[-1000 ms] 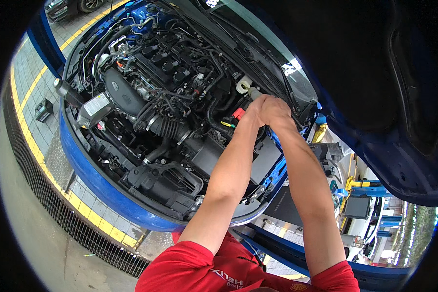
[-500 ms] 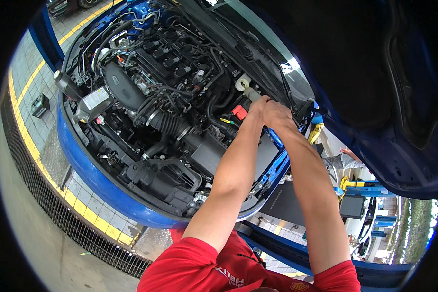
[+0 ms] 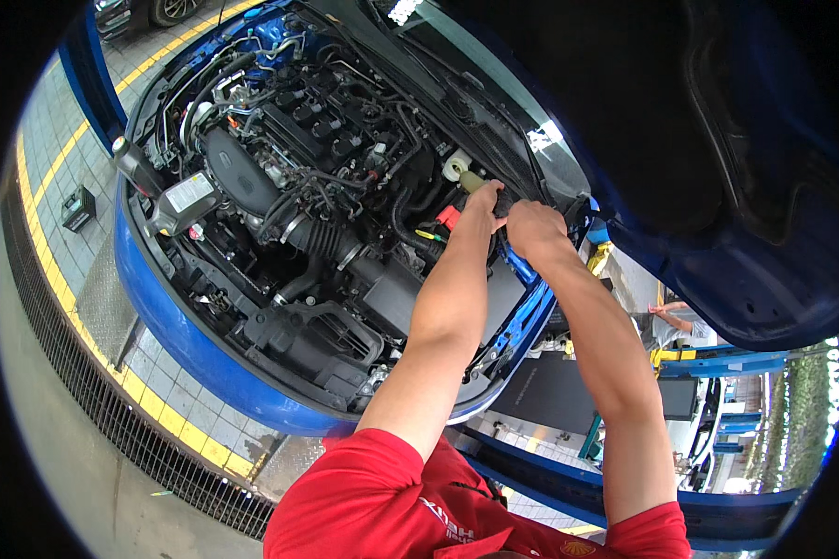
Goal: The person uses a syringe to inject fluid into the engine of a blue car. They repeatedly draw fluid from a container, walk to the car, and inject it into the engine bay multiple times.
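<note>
At the far right of the engine bay, my left hand [image 3: 482, 203] is closed around a translucent, syringe-like tube [image 3: 472, 181]. The tube's visible end looks olive-yellow and meets the white fluid reservoir [image 3: 456, 165]; whether the tip sits inside the mouth is hard to make out. My right hand [image 3: 537, 229] is a fist just right of the left one, around the tube's rear end as far as I can see; what lies in it is hidden. Close to my left wrist are a red plastic cover [image 3: 449, 217] and a yellow tag or handle [image 3: 430, 235].
The blue car's raised hood [image 3: 718, 186] hangs over the right side. Oil bottles [image 3: 185, 200] rest at the engine bay's front left edge. A battery [image 3: 78, 209] stands on the tiled floor beyond a floor grate [image 3: 130, 438]. Another person [image 3: 678, 321] is at the right.
My hands have come apart, the right one shifting right and nearer, away from the left. The tube's visible part has turned from pale to olive-yellow. The view has shifted slightly.
</note>
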`<act>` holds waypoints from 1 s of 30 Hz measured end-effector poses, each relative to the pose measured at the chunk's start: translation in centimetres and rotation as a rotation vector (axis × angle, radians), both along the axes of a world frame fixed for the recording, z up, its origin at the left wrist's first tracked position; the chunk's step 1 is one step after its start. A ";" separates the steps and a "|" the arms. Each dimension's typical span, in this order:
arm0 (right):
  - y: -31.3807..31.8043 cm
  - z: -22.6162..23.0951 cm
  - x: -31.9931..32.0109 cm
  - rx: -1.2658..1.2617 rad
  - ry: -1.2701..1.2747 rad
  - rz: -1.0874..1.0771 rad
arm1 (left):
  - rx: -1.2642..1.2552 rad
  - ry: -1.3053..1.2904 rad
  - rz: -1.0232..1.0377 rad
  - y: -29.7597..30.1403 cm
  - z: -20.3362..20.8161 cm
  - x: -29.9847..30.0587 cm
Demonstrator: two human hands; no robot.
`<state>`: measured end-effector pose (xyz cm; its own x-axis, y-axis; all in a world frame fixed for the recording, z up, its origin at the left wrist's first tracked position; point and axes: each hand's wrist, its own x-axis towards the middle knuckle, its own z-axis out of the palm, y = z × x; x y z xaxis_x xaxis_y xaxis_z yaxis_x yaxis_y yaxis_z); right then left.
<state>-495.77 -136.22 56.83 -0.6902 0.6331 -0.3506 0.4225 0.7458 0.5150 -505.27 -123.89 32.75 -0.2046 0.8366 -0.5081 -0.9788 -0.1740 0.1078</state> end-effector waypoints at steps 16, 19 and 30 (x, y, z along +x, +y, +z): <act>0.5 2.8 4.7 -0.054 0.213 -0.082 | -0.087 0.063 0.011 -0.7 3.2 2.7; 1.9 2.4 5.6 -0.032 0.237 -0.106 | -0.101 0.093 -0.014 -1.4 5.0 3.9; 0.6 5.3 10.1 -0.285 0.368 -0.203 | -0.068 0.202 0.051 -5.6 7.4 7.2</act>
